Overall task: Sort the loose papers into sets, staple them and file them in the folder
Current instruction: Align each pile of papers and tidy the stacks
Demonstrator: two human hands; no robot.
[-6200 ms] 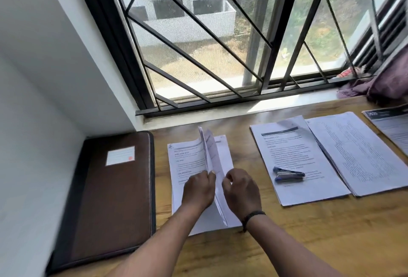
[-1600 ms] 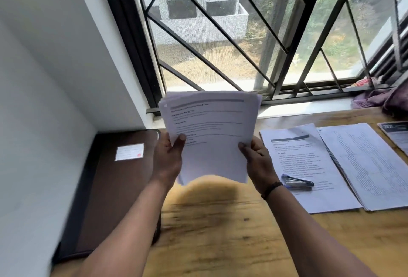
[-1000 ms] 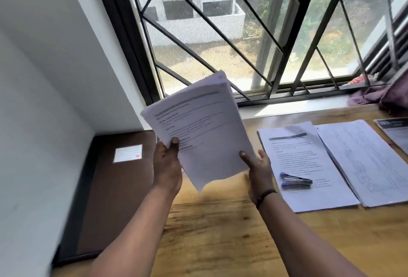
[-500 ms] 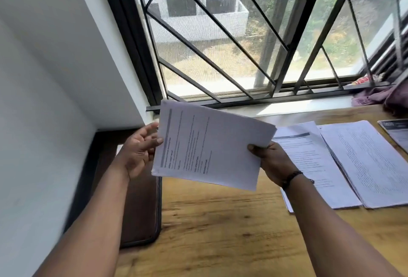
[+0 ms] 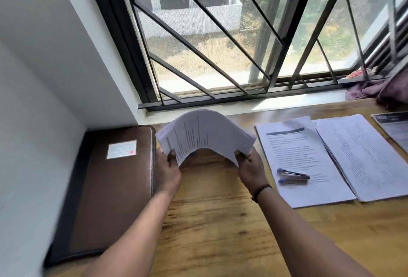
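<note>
A stack of printed papers [image 5: 205, 135] arches upward over the wooden table [image 5: 220, 221], turned sideways with its text running across. My left hand [image 5: 169, 171] grips its left end and my right hand [image 5: 250, 167] grips its right end. The closed brown folder [image 5: 110, 188] with a white label lies flat at the left, against the wall. A blue stapler [image 5: 292, 176] rests on a printed sheet set [image 5: 302, 161] right of my hands. Another paper set [image 5: 362, 157] lies beside that one.
A dark-headed printed sheet [image 5: 394, 126] pokes in at the far right edge. Purple cloth [image 5: 379, 91] is bunched on the window ledge at the back right. The barred window [image 5: 242, 33] runs along the table's far side; a white wall closes the left.
The stack, held upright a second ago, has been turned sideways and brought down toward the table, and it now bows upward between my hands. My left hand holds it again.
</note>
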